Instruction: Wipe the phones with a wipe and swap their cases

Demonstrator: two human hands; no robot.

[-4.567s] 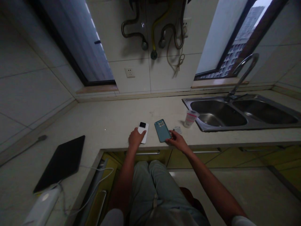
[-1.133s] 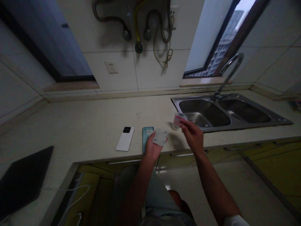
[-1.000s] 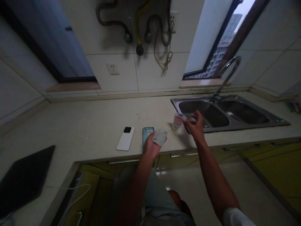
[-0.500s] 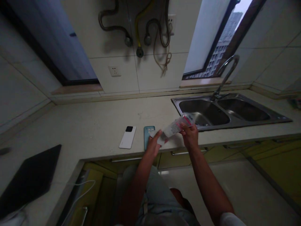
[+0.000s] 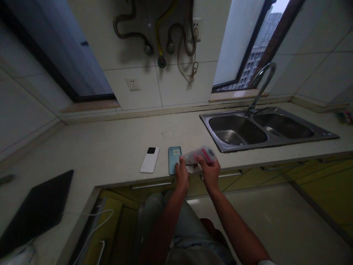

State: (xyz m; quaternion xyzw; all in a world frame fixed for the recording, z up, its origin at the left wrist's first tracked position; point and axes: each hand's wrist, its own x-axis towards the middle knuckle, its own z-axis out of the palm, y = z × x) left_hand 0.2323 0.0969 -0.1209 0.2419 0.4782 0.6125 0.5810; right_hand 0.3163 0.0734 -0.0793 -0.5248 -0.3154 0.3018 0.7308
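Both hands hold a clear plastic bag (image 5: 194, 156) with pink-red markings, above the counter's front edge. My left hand (image 5: 182, 173) pinches its left end, close beside a teal phone case (image 5: 173, 162) lying on the counter. Gripping the right end is my right hand (image 5: 210, 171), its thumb on top of the plastic. The bag looks crumpled and shorter; what is inside, if anything, I cannot make out. Left of the case lies a white phone (image 5: 149, 161), back up, with a black camera block at its top.
A steel double sink (image 5: 237, 129) with a tall faucet (image 5: 263, 86) is set into the counter on the right. At far left lies a dark flat panel (image 5: 41, 208) with a white cable (image 5: 100, 224) nearby. Drawer handles (image 5: 151, 184) jut out below the counter's front edge.
My right hand has moved left and down, closer to my left hand. The bag, stretched out before, is now bunched between them and lower, away from the sink.
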